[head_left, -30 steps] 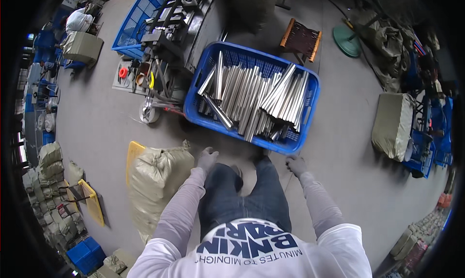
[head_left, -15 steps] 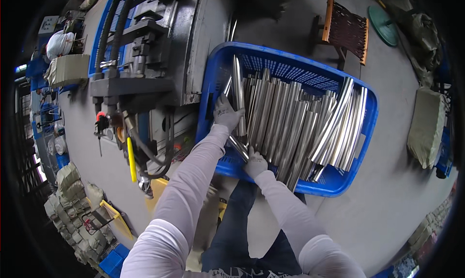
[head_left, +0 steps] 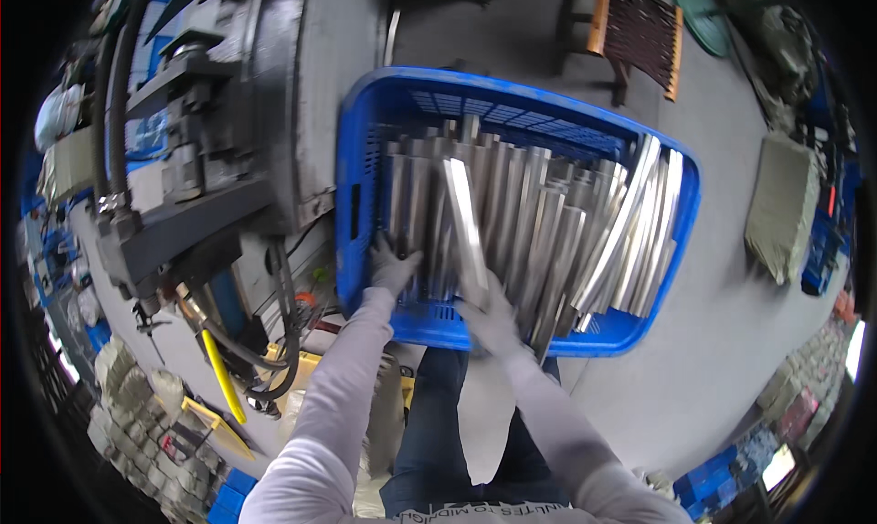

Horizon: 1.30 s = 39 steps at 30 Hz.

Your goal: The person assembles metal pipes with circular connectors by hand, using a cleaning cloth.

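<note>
Still early, I judge: the blue crate (head_left: pixel 681 204) on the floor is packed with metal tubes (head_left: pixel 548 222), and only one tube (head_left: pixel 464 222) is lifted, near its left wall. My right hand (head_left: pixel 491 316) has its fingers clamped on that tube's near end; my left hand (head_left: pixel 393 266) rests fingers spread on tubes at the near-left corner.

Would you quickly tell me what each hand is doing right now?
Left hand: resting on the metal tubes, grip unclear.
Right hand: closed on one tube.
</note>
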### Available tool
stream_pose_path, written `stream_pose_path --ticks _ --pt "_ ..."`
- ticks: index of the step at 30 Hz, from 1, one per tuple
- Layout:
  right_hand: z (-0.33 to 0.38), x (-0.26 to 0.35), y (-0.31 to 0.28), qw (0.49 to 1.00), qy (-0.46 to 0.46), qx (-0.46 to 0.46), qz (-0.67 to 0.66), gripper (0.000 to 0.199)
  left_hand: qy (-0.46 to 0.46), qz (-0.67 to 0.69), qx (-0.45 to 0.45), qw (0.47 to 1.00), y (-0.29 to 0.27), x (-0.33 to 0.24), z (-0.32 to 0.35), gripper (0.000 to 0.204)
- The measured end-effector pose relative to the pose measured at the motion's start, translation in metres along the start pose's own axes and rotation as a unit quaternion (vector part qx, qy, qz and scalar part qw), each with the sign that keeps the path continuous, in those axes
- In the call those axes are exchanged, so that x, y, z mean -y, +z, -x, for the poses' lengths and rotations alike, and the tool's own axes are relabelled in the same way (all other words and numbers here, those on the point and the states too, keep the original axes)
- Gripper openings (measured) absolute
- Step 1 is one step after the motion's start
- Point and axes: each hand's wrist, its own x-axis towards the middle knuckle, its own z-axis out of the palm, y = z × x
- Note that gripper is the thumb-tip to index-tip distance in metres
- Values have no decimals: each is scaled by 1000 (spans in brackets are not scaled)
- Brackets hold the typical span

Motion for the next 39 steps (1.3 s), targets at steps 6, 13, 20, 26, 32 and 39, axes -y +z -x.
stream_pose_path --ticks 6,13,20,26,32,39 --pt "-31 -55 -2 985 2 -12 172 77 124 117 -93 981 5 -100 84 81" --pt "-7 -6 -286 919 -75 -381 60 63 312 219 100 919 62 -303 187 80" --pt "-91 -17 -419 981 -12 -190 -47 86 253 113 67 959 166 -391 191 106" --pt "-56 -48 -344 974 -38 -219 51 107 191 91 9 977 186 -333 205 106" --pt "-57 -69 -382 983 -54 -72 -157 99 223 156 63 960 184 -337 216 86" --pt "-38 -72 -391 950 -57 29 -306 83 169 392 328 843 199 -361 184 64"
